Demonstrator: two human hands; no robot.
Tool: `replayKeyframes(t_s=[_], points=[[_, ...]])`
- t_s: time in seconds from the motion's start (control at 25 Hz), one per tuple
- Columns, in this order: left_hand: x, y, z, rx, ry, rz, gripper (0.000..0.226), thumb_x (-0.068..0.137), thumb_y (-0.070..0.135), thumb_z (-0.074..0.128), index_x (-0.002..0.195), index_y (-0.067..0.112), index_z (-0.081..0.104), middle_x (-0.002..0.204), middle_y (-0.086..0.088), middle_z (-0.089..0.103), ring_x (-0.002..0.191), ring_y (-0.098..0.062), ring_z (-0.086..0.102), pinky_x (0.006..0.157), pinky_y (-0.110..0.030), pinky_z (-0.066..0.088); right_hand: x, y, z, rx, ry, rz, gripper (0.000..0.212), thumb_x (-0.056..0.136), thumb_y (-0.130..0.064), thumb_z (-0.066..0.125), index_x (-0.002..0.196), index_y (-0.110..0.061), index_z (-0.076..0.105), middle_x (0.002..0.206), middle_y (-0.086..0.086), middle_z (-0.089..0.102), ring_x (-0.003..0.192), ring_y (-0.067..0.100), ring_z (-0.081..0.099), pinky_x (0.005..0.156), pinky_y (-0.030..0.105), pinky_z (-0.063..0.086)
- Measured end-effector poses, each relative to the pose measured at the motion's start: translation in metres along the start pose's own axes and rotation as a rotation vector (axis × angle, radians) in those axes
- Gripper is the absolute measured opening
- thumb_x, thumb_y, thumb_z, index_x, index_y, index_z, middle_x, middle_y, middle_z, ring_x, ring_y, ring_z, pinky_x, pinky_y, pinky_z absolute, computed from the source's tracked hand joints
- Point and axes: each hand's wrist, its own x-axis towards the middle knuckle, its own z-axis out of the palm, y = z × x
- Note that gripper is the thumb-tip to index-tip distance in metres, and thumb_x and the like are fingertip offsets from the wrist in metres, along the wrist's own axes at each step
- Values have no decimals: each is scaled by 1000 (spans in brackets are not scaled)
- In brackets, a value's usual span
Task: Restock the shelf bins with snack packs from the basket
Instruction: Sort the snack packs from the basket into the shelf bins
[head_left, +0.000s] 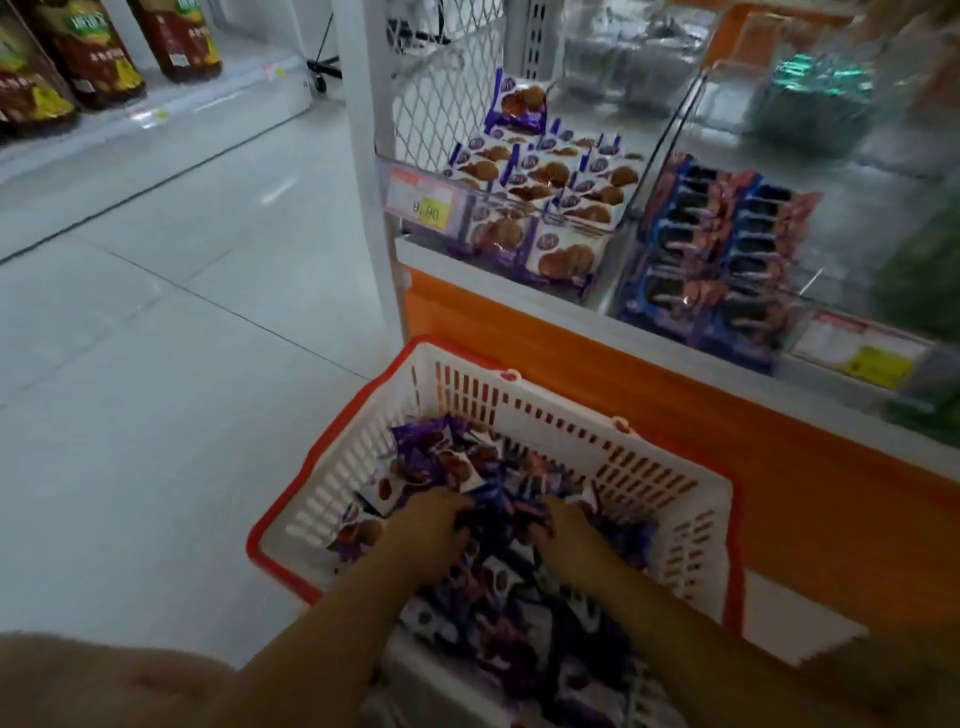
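A white plastic basket (519, 410) with a red rim stands on the floor in front of the shelf, filled with purple-and-white snack packs (431, 462). Both of my hands are down among the packs. My left hand (434, 530) and my right hand (563, 535) have their fingers buried in a dark blue-and-pink pack (498, 509) between them; the frame is blurred, so the grip is unclear. Above, one clear shelf bin (524, 208) holds purple-and-white cookie packs, and the bin to its right (727, 260) holds blue-and-pink packs.
The shelf has an orange front panel (649, 395) right behind the basket. A white upright post (363, 156) and mesh side stand at the shelf's left end. Price tags (423, 200) hang on the bin fronts. Bottles (88, 57) line another shelf across the tiled floor.
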Motion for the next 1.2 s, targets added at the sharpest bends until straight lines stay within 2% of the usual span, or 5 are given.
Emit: replayKeyframes(t_s=[0.2,0.48,0.64,0.8,1.2], points=[[-4,-10,35,331,-114,38,51,99,41,41,149,32,34,162,-1,15,150,-26,0,120,-48,15,15,33,46,-170,-142,-88,68,101,-32,46,152,-43,1,161,-4,-13,142,35,25,110,44,38],[-4,-3,33,325,55,64,38,98,32,45,132,24,58,138,0,52,134,-23,36,110,-34,32,-1,15,57,14,179,-106,10,97,-20,55,105,-20,51,118,1,50,98,16,51,85,25,43],[0,20,24,-398,61,-200,46,104,41,33,89,9,63,85,-7,65,80,-23,61,85,-42,53,-26,-4,24,343,186,-130,11,92,-23,64,90,-26,53,103,-8,60,93,9,57,85,26,49],[-7,44,4,-1294,-63,-476,33,98,39,54,109,11,69,100,-10,74,89,-25,72,70,-35,60,-44,-18,10,538,115,-201,21,87,-18,69,93,-28,52,115,-16,59,111,4,55,93,33,51],[-24,57,-19,-1690,-110,-237,26,100,10,51,125,8,59,113,-10,72,106,-23,68,90,-36,54,-50,-17,-23,1059,213,43,33,85,-21,72,117,-16,67,119,4,67,101,20,68,83,33,58]])
